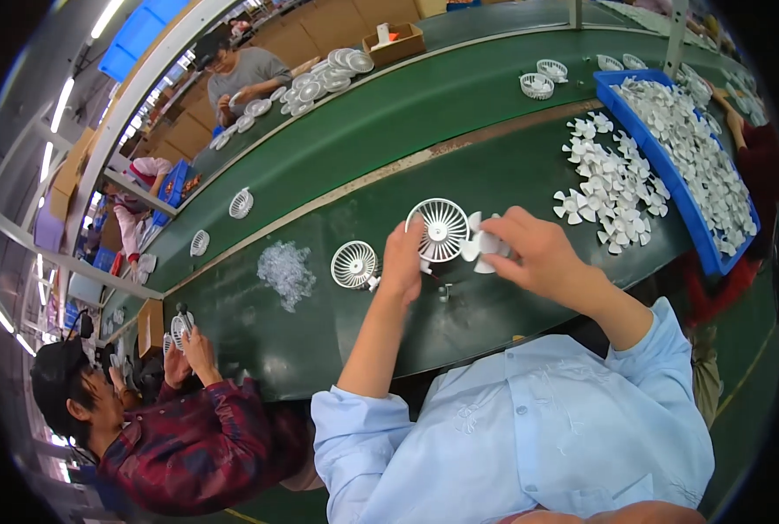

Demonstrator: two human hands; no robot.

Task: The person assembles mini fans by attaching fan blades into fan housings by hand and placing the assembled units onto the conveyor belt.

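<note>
My left hand [401, 262] is closed round the left side of a round white fan housing [438, 230] with radial ribs, held up over the green bench. Close beside it on the right, my right hand [529, 253] pinches a white fan blade [474, 248] with rounded vanes; the fingers cover part of it. Blade and housing look nearly touching, though I cannot tell if they meet. A second white fan housing [354, 264] lies on the bench left of my left hand. Below my hands is a small metal piece [444, 293].
Loose white fan blades [612, 179] lie in a heap at right, beside a blue tray [669, 166] full of more. Small clear plastic pieces [286, 272] are piled at left. Housings [242, 203] sit on the green belt beyond. A co-worker [171, 419] in plaid works close at left.
</note>
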